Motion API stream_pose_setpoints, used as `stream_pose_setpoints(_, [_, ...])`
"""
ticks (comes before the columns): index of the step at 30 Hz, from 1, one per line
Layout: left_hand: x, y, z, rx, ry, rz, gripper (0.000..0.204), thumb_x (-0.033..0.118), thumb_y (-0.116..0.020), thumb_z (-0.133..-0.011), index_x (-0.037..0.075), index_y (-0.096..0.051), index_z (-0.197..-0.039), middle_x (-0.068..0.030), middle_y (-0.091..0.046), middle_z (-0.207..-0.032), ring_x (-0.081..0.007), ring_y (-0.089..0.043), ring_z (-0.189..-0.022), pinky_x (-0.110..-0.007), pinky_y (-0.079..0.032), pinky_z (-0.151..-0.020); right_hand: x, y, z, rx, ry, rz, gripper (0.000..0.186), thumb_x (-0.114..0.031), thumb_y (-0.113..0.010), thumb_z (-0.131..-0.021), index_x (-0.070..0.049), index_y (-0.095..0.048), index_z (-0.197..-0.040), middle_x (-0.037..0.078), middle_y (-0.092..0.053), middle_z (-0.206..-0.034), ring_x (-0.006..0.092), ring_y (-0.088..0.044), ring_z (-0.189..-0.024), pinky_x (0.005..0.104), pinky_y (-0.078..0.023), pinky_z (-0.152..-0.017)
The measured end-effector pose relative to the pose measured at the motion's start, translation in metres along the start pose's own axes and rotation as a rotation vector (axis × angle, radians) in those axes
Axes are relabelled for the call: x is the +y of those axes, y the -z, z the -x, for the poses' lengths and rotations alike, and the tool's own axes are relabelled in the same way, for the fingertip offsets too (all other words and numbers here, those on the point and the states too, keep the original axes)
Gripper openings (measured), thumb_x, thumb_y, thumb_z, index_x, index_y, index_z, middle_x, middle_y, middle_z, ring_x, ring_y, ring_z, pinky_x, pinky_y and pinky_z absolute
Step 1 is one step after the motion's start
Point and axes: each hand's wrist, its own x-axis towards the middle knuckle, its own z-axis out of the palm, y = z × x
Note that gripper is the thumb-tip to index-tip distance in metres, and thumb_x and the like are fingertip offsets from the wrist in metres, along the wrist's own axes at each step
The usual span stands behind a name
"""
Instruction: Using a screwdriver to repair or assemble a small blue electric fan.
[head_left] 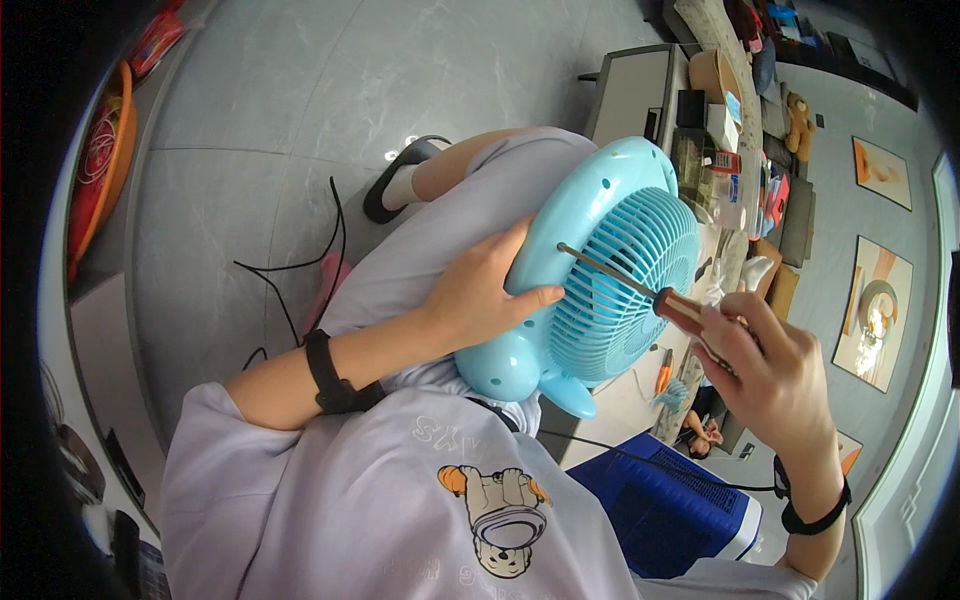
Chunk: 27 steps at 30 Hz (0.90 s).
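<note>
A light blue fan housing (610,165) with rounded ear-like lobes rests against my lap, its slatted back grille (625,290) turned up. My left hand (490,285) grips the rim, with the thumb across its edge. In my right hand (765,365) is a screwdriver (680,308) with a brown handle and a long metal shaft. The shaft slants over the grille, and its tip sits at a small hole in the rim near my left fingers. Whether a screw lies in that hole I cannot tell.
On the table beside the fan lie orange-handled pliers (664,372) and a small light blue slatted part (672,396). Boxes and clear containers (735,200) stand farther along. Below is a blue bin (640,505). Black cable (283,270) trails over the floor; an orange basket (125,160) stands left.
</note>
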Motion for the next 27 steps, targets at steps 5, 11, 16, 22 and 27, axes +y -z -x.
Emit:
stream_pose_setpoints(5, [0.007,0.005,-0.003,-0.071,0.058,0.039,0.082,0.028,-0.08,-0.087,-0.006,-0.042,-0.152,-0.0305,-0.064,-0.133,-0.039,-0.067,-0.121,-0.043,-0.052,-0.102,0.003,0.001,-0.007,-0.007,-0.24,-0.359,0.028,-0.008,-0.083,-0.081,-0.001,-0.064,-0.099,0.007,-0.067,-0.083,0.0185,-0.066,-0.066,0.0348,-0.052,-0.059])
stream_pose_setpoints(11, [0.003,0.001,-0.002,-0.02,0.014,0.049,0.075,0.022,-0.079,-0.087,-0.002,-0.044,-0.148,-0.0298,-0.068,-0.119,-0.0447,-0.068,-0.109,-0.047,-0.055,-0.094,-0.001,0.003,-0.013,-0.153,-0.884,-0.972,0.022,-0.009,-0.076,-0.089,0.004,-0.062,-0.099,0.008,-0.071,-0.077,0.0058,-0.054,-0.063,0.0266,-0.044,-0.056])
stream_pose_setpoints(16, [0.004,0.004,-0.004,-0.04,-0.001,0.033,0.074,0.026,-0.079,-0.087,-0.002,-0.045,-0.147,-0.0301,-0.068,-0.119,-0.0452,-0.069,-0.107,-0.048,-0.055,-0.092,-0.023,0.01,-0.015,0.021,-0.628,-0.696,0.021,-0.007,-0.074,-0.086,0.003,-0.06,-0.098,0.01,-0.067,-0.089,0.0147,-0.06,-0.062,0.0298,-0.046,-0.056])
stream_pose_setpoints(22, [0.0,0.003,-0.002,-0.026,-0.008,0.029,0.076,0.029,-0.079,-0.087,-0.003,-0.045,-0.148,-0.0302,-0.068,-0.118,-0.0451,-0.069,-0.106,-0.048,-0.055,-0.091,-0.027,0.0,-0.001,0.159,0.047,0.214,0.015,-0.005,-0.077,-0.077,-0.004,-0.065,-0.088,0.007,-0.063,-0.098,0.0146,-0.059,-0.067,0.0256,-0.048,-0.052])
stream_pose_setpoints(27, [-0.001,0.001,-0.002,-0.007,-0.019,0.025,0.077,0.028,-0.079,-0.087,-0.003,-0.044,-0.149,-0.0298,-0.068,-0.118,-0.0448,-0.069,-0.105,-0.048,-0.055,-0.091,-0.029,-0.01,-0.001,0.169,0.23,0.362,0.018,-0.007,-0.078,-0.078,-0.003,-0.071,-0.093,0.006,-0.065,-0.095,0.0107,-0.055,-0.065,0.0234,-0.046,-0.049])
